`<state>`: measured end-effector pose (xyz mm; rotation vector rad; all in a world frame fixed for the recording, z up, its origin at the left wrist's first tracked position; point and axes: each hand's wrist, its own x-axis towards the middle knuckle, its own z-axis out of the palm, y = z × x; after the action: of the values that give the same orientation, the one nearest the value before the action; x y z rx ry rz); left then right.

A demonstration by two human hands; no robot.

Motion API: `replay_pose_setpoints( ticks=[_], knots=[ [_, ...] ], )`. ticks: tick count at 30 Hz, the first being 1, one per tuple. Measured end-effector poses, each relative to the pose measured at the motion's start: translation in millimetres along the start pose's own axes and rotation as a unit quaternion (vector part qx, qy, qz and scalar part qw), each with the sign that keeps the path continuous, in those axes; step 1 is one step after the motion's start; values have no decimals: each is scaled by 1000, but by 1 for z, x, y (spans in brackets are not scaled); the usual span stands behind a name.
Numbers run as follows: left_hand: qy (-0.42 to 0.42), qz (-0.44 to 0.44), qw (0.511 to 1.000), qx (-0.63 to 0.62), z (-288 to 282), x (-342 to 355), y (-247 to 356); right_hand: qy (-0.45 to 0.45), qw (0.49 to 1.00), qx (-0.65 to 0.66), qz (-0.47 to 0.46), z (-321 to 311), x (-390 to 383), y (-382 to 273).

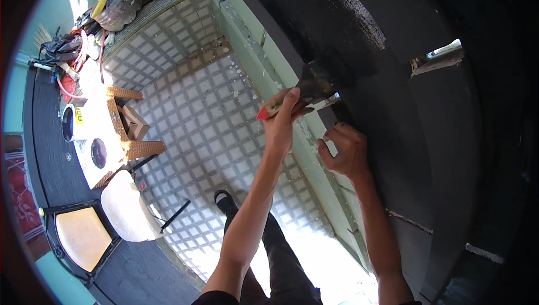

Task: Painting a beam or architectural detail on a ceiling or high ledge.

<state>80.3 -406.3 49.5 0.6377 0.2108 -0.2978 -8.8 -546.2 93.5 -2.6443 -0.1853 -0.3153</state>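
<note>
My left hand (283, 117) is closed round a paintbrush (274, 107) with a red-ended handle. Its dark, wide head lies against a large black-painted panel (401, 125) on the right, where a patchy pale streak shows higher up. Lower and to the right, my right hand (345, 150) rests by a gap along that panel, its fingers curled; whether they grip the panel's edge or something else is unclear. Pale green beams (247, 52) run beside the black surface.
At left stand a wicker-legged piece (143, 149) bearing containers with dark contents (98, 153), a white seat (126, 207) and a padded chair (81, 237). Hoses and a basin (120, 7) lie piled at upper left. My legs and sandalled foot (223, 201) are over checked flooring (185, 97).
</note>
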Motion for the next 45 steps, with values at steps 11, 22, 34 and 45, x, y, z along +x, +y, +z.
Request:
replay_pose_setpoints(
  ticks=[11, 22, 34, 45],
  knots=[
    [82, 169, 939, 288, 39, 59, 94, 10, 1000, 16, -13, 1, 3, 3],
    [55, 186, 867, 460, 73, 98, 112, 18, 1000, 20, -6, 1, -1, 6],
    [4, 55, 998, 23, -2, 97, 62, -2, 1000, 24, -16, 1, 4, 1],
    [-42, 98, 985, 138, 34, 26, 80, 7, 1000, 23, -19, 1, 0, 4]
  ],
)
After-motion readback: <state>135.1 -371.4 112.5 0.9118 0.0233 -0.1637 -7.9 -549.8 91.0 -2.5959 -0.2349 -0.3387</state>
